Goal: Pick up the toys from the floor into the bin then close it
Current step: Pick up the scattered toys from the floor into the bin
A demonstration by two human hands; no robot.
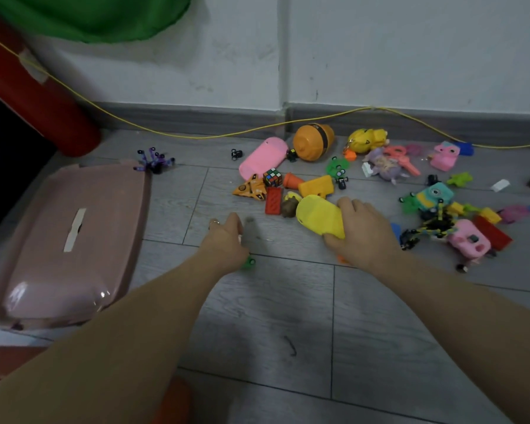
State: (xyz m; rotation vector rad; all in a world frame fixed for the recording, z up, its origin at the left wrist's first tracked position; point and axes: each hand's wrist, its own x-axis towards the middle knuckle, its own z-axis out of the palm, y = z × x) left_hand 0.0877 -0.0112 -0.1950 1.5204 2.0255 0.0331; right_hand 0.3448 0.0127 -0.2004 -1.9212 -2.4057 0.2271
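Observation:
Many small toys lie scattered on the grey floor by the wall. My right hand (364, 237) grips a yellow plastic toy (317, 217) at the near edge of the pile; a bit of orange shows under that hand. My left hand (227, 240) is curled just above the floor, and a small green toy (248, 262) shows under its fingers. The pink bin lid (68, 240), with a strip of tape on top, lies to the left. Among the toys are a pink case (262, 157), an orange dome (312, 141), a puzzle cube (272, 177) and a red block (273, 201).
A yellow cord (196, 136) runs along the skirting board behind the toys. A red cylinder (37, 96) leans at the far left, with green fabric (89, 13) above it. A purple spider-like toy (155, 162) sits alone beyond the lid. More toys spread to the right, around a pink camera toy (468, 243).

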